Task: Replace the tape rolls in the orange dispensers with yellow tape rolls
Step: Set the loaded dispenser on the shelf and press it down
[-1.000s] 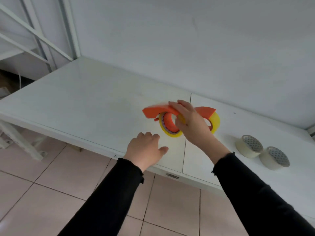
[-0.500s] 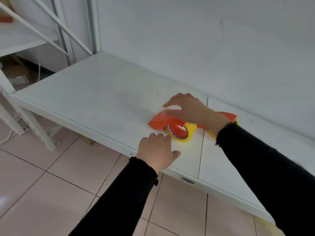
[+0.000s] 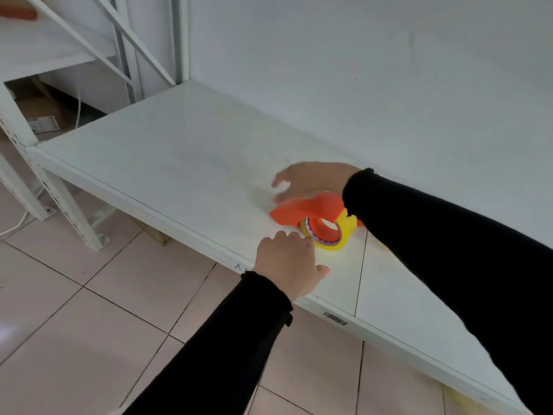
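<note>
An orange dispenser (image 3: 309,208) loaded with a yellow tape roll (image 3: 336,239) lies on the white shelf (image 3: 179,163), near its front edge. My right hand (image 3: 311,181) hovers just behind and above it, fingers spread, holding nothing. It may still brush the dispenser's top. My left hand (image 3: 287,263) sits at the shelf's front edge, just left of the roll, fingers curled under with nothing in them. A sliver of a second orange dispenser (image 3: 360,223) shows behind my right sleeve; the rest is hidden.
A white wall rises directly behind the shelf. The perforated shelf post (image 3: 59,199) stands at the left, with a cardboard box (image 3: 45,115) and a cable behind it. A barcode label (image 3: 335,319) marks the front rim. Tiled floor lies below.
My right hand set the dispenser down on the shelf and opened above it. The view swung left, so the two white rolls dropped out of sight. My left hand stayed put.
</note>
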`<state>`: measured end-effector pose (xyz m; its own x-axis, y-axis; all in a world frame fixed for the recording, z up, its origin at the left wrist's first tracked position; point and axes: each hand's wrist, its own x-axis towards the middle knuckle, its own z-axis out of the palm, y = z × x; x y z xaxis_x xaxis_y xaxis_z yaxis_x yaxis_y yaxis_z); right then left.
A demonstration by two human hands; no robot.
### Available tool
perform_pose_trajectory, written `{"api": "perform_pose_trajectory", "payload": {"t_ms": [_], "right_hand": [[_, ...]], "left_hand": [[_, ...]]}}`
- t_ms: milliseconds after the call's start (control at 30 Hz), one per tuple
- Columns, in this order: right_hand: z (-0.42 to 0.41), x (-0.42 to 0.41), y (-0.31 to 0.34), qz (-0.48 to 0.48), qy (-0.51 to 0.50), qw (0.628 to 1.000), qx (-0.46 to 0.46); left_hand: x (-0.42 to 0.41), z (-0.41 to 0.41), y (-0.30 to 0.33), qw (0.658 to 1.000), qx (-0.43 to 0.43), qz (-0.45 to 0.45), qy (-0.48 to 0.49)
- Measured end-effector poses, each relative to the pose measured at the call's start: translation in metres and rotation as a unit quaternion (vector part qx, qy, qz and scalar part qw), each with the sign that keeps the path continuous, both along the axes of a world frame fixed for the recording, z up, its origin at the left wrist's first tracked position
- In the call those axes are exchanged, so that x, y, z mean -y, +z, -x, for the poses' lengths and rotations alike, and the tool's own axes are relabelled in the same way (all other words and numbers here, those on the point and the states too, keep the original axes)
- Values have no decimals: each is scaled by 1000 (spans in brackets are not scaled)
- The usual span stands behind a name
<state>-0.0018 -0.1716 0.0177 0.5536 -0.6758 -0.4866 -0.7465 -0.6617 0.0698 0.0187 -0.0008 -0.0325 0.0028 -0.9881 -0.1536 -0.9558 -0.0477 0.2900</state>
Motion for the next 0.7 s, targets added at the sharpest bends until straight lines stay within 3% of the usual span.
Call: {"api": "perform_pose_trajectory", "payload": {"t_ms": [67, 267, 700], "right_hand": [[16, -7, -14, 14, 22, 998, -61], [28, -15, -33, 83, 53, 995, 3], [67, -19, -34, 88, 64, 994, -26]], "left_hand": [[-1, 0, 0, 1000, -2, 3, -1], [-1, 5, -5, 1000, -9, -5, -2], [2, 16, -9, 1000, -2, -3, -16]]}}
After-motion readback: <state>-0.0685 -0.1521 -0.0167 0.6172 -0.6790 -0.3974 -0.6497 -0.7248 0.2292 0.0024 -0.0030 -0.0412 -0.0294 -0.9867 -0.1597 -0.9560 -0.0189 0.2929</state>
